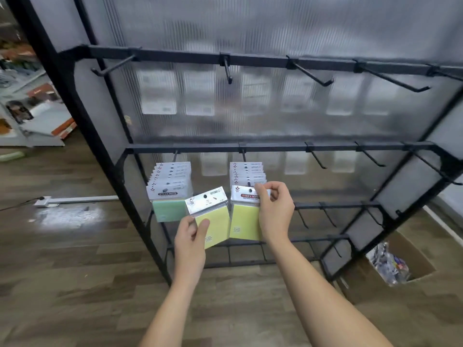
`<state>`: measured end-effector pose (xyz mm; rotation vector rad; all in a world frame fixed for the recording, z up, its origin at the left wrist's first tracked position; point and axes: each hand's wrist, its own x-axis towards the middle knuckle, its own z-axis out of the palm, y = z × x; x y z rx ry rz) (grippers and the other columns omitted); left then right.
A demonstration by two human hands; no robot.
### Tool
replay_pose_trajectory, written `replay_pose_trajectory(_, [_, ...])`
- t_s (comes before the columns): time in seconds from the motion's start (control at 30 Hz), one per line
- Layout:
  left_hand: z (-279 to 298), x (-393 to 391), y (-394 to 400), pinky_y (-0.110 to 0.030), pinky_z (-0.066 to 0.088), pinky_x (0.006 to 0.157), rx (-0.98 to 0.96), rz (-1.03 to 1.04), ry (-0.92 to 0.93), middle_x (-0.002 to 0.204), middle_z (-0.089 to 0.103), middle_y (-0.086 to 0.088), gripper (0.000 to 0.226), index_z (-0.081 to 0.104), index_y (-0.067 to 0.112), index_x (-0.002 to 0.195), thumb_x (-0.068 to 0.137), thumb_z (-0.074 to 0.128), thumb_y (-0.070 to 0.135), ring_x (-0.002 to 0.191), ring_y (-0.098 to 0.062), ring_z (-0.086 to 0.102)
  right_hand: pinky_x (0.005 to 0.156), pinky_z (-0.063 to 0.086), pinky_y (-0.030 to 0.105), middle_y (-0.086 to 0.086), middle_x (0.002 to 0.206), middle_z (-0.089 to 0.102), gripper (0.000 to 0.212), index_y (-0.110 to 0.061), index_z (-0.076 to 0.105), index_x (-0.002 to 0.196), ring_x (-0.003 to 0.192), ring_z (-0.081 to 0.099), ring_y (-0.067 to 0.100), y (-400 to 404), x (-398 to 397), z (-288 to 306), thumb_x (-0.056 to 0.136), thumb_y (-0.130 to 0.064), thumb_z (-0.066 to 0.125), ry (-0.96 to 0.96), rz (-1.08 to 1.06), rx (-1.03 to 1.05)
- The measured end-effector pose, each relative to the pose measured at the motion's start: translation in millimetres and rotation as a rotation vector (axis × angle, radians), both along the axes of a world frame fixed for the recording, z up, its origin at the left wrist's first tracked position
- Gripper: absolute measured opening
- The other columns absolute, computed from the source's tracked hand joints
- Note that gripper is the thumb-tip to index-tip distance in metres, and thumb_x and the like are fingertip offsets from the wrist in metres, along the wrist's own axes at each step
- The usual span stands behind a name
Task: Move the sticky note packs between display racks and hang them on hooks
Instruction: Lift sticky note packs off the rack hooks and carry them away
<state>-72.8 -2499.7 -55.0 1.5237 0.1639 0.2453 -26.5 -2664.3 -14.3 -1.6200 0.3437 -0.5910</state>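
The left hand (191, 234) pinches a loose yellow sticky note pack (211, 216) by its lower corner, tilted, just left of the second hook (244, 157). The right hand (274, 209) grips the right edge of the front yellow pack (244, 216) hanging on that hook. Both packs are flat squares in glossy clear sleeves with white header cards.

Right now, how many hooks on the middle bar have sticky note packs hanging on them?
2: the leftmost hook, with a stack fronted by a green pack, and the next hook, whose front yellow pack the right hand pinches. The left hand holds a loose pack.
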Motion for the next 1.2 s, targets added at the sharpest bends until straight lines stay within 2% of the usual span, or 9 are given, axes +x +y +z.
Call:
replay_pose_trajectory(0.13, [-3.3,-3.1,-5.2,-0.028,0.039,0.073,-0.001,0.036,0.035,0.069,0.046,0.001,0.009,0.053,0.016,0.093,0.096,0.061,0.019,0.072,-0.009,0.049,0.059,0.039,0.013,-0.007,0.075,0.061,0.014,-0.018,0.06,0.081,0.064,0.049,-0.002,-8.0,3.7,-0.7,0.09,-0.022,0.071,0.015,0.047,-0.04])
replay_pose_trajectory(0.33, [-2.4,-6.9,-5.9,-0.033,0.035,0.072,0.045,0.066,0.017,0.072,0.04,-0.004,0.014,0.05,0.017,0.089,0.097,0.06,0.023,0.072,-0.012,0.043,0.064,0.042,0.019,-0.003,0.082,0.064,0.014,-0.017,0.06,0.083,0.075,0.054,0.009,-11.4,15.0,-4.0,0.091,-0.022,0.07,0.026,0.075,-0.064])
replay_pose_trajectory(0.5, [3.2,-6.0,-7.8,-0.039,0.046,0.082,0.049,0.018,0.029,0.085,0.06,-0.01,0.007,0.056,0.025,0.094,0.095,0.062,0.028,0.086,-0.016,0.059,0.069,0.04,0.021,-0.003,0.088,0.064,0.011,-0.018,0.059,0.086,0.081,0.055,0.008,-11.4,25.5,-0.8,0.092,-0.021,0.067,0.049,0.093,-0.125])
replay_pose_trajectory(0.63, [10.3,-4.9,-24.7,-0.025,0.041,0.075,0.065,-0.065,0.032,0.083,0.056,-0.008,0.005,0.056,0.021,0.096,0.096,0.061,0.02,0.081,-0.011,0.052,0.082,0.043,0.012,-0.007,0.103,0.061,0.011,-0.022,0.06,0.1,0.096,0.056,0.006,-9.8,-2.1,-4.1,0.092,-0.021,0.067,-0.038,0.035,-0.14])
replay_pose_trajectory(0.77, [13.9,-4.3,-42.9,-0.013,0.044,0.067,0.054,-0.172,0.007,0.081,0.071,0.005,0.005,0.057,0.007,0.098,0.096,0.06,0.009,0.073,-0.003,0.059,0.067,0.048,0.019,-0.004,0.082,0.069,0.023,-0.014,0.066,0.092,0.07,0.061,0.004,-7.7,-22.1,-13.1,0.089,-0.036,0.071,0.124,0.2,0.095])
replay_pose_trajectory(0.83, [15.2,-4.9,-48.1,-0.012,0.04,0.06,0.142,-0.268,0.007,0.065,0.065,0.012,0.007,0.055,0.01,0.091,0.096,0.059,0.009,0.062,0.0,0.053,0.064,0.044,0.032,0.006,0.068,0.062,0.032,-0.006,0.062,0.077,0.061,0.052,0.011,-11.8,-22.1,-17.9,0.09,-0.035,0.069,0.149,0.23,0.079])
replay_pose_trajectory(0.9, [11.4,-3.5,-46.0,-0.014,0.037,0.058,0.29,-0.317,0.028,0.055,0.056,0.018,0.013,0.053,0.021,0.087,0.096,0.06,0.014,0.056,0.0,0.047,0.065,0.043,0.034,0.011,0.069,0.064,0.03,-0.007,0.062,0.073,0.063,0.052,0.012,-17.1,-21.7,-18.6,0.091,-0.031,0.067,0.139,0.202,0.065])
replay_pose_trajectory(1.03, [-6.6,5.0,-25.0,-0.027,0.05,0.077,0.71,-0.266,0.049,0.086,0.067,0.019,0.01,0.056,0.038,0.101,0.095,0.058,0.03,0.079,0.0,0.06,0.064,0.043,0.033,0.007,0.069,0.065,0.029,-0.011,0.062,0.071,0.064,0.052,0.011,-25.7,-20.7,-15.8,0.092,-0.03,0.066,0.1,0.171,0.023])
replay_pose_trajectory(1.2, [-1.8,4.1,-11.5,-0.034,0.052,0.079,0.915,-0.171,0.065,0.089,0.06,0.025,0.015,0.056,0.032,0.112,0.097,0.052,0.033,0.088,-0.002,0.059,0.063,0.041,0.032,0.015,0.076,0.066,0.032,-0.006,0.061,0.074,0.065,0.051,0.012,-24.1,-7.6,-8.6,0.093,-0.031,0.065,0.084,0.201,0.017])
